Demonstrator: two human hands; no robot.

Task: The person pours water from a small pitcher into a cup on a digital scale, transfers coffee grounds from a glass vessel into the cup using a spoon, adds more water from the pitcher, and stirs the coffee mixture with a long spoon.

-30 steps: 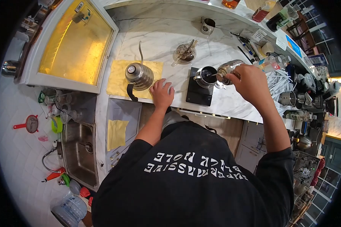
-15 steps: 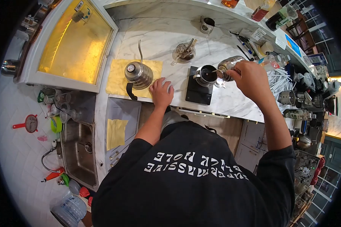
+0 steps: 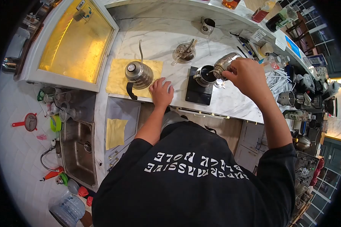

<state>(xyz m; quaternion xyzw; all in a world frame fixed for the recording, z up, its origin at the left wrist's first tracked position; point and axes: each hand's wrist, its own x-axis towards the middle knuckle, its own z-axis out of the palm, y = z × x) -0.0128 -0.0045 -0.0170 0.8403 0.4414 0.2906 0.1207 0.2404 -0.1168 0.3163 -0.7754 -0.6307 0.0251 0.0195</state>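
My right hand (image 3: 246, 75) grips a clear glass jar (image 3: 224, 63), tilted with its mouth at the rim of a metal cup (image 3: 206, 76). The cup holds dark contents and stands on a black scale (image 3: 197, 94). My left hand (image 3: 161, 91) lies with fingers apart at the counter's front edge, holding nothing. Beside it a steel gooseneck kettle (image 3: 141, 75) rests on a yellow cloth (image 3: 115, 77). A glass vessel (image 3: 184, 52) with dark contents and a spoon-like handle sits behind the scale. Close to the cup is a small shiny object (image 3: 219, 83), partly hidden by the jar.
A mug (image 3: 207, 26) stands at the back of the marble counter (image 3: 159, 34). White straws (image 3: 278, 85), pens (image 3: 246, 44) and plastic bottles (image 3: 269, 62) lie on the right. At left are a yellow-lit glass-door cabinet (image 3: 77, 41) and a sink (image 3: 77, 151).
The jar in my right hand has shifted slightly left over the cup and its tilt has changed. My left hand and the kettle stay in place.
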